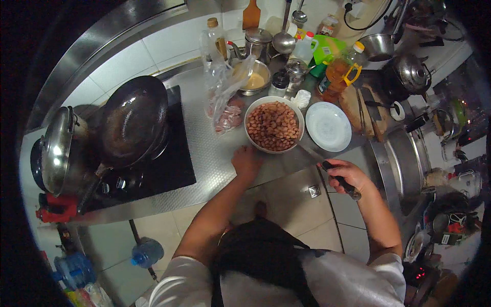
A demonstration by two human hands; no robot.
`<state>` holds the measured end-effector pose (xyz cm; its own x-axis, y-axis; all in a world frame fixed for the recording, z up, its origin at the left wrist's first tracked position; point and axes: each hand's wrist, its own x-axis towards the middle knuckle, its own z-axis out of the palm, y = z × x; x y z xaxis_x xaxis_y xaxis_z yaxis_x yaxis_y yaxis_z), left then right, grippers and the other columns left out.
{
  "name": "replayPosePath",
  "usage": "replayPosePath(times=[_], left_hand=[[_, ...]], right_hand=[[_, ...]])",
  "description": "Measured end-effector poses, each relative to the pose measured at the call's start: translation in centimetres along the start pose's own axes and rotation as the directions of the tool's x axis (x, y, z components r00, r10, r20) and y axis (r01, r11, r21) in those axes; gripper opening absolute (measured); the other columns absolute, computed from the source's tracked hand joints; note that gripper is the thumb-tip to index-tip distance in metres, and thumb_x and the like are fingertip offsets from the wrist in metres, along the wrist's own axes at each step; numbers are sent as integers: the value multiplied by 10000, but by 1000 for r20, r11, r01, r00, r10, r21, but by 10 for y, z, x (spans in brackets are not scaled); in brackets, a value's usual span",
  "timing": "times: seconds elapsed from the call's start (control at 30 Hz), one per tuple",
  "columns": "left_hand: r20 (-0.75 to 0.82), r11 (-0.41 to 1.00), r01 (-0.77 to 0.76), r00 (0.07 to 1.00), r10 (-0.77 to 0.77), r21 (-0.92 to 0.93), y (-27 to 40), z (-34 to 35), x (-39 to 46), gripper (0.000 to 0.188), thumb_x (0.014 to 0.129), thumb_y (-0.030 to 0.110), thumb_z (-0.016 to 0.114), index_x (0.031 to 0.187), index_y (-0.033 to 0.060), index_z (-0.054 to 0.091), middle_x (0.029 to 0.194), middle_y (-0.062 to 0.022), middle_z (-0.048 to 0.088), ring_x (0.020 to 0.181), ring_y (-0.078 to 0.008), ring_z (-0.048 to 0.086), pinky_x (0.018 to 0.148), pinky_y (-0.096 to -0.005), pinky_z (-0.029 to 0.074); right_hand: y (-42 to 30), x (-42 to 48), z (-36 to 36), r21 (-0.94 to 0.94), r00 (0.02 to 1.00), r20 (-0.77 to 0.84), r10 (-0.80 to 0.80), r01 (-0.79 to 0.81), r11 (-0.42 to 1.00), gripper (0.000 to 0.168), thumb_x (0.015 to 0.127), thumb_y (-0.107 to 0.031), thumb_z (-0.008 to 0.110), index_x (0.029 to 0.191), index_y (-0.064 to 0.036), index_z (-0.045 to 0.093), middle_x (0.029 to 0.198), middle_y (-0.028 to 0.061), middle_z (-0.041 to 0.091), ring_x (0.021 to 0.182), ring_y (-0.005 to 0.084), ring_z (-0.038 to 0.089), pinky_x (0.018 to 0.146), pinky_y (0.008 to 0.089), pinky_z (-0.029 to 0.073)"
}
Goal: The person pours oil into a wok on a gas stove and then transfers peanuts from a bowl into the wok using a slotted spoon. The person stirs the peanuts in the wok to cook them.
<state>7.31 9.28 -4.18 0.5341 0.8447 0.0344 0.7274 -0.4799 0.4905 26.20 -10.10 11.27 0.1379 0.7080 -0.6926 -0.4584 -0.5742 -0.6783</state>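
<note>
A white bowl (247, 139) full of reddish-brown peanuts (268, 124) stands on the steel counter before me. My right hand (345, 176) grips the black handle of a metal ladle or spoon (312, 152), whose head dips among the peanuts. Resting on the counter at the bowl's lower left is my left hand (246, 158); its fingers look curled and I see nothing in it, though I cannot tell how tightly they close. Right of the bowl lies a pale round plate (328, 126). A clear plastic bag (229, 115) with pinkish contents sits to the left.
On the left, a dark wok (134, 119) rests on a black cooktop (176, 165) beside a lidded steel pot (57, 149). Behind the bowl stand a steel basin (251, 92), a kettle (259, 48) and an oil bottle (335, 80). A cutting board (353, 105) and sink (408, 165) are at right.
</note>
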Motion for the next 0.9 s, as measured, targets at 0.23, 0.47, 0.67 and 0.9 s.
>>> replayPosePath(times=[0.23,0.47,0.67,0.9], left_hand=[[-11,973,127,992,-127,190,-12,22,25,258,694,294,621,863,102,590,915,-80,554,840,-266,546,660,-386,437],[170,928,164,979,-111,-334,-27,24,28,200,753,213,542,910,103,601,957,-131,557,892,-309,539,750,-403,439],[135,943,31,991,15,-331,-26,27,36,218,756,176,542,953,102,597,904,-171,556,858,-330,537,736,-418,438],[156,966,-10,986,52,-260,-26,34,50,170,753,159,530,886,79,599,867,-175,546,845,-334,538,726,-431,443]], right_hand=[[-2,-7,18,85,1000,15,-11,10,996,343,777,-88,535,1116,-46,499,568,64,493,431,115,443,319,221,312],[-5,-18,35,94,999,-49,-6,11,995,344,786,-86,523,1123,-29,487,652,37,493,487,96,442,326,209,327],[-3,-19,39,17,997,-74,3,-2,1000,380,802,-120,499,1174,-52,456,541,29,414,423,81,391,321,201,317],[-3,-20,42,29,996,-92,-24,27,999,377,797,-113,500,1165,-48,460,538,32,412,410,83,383,318,199,321]])
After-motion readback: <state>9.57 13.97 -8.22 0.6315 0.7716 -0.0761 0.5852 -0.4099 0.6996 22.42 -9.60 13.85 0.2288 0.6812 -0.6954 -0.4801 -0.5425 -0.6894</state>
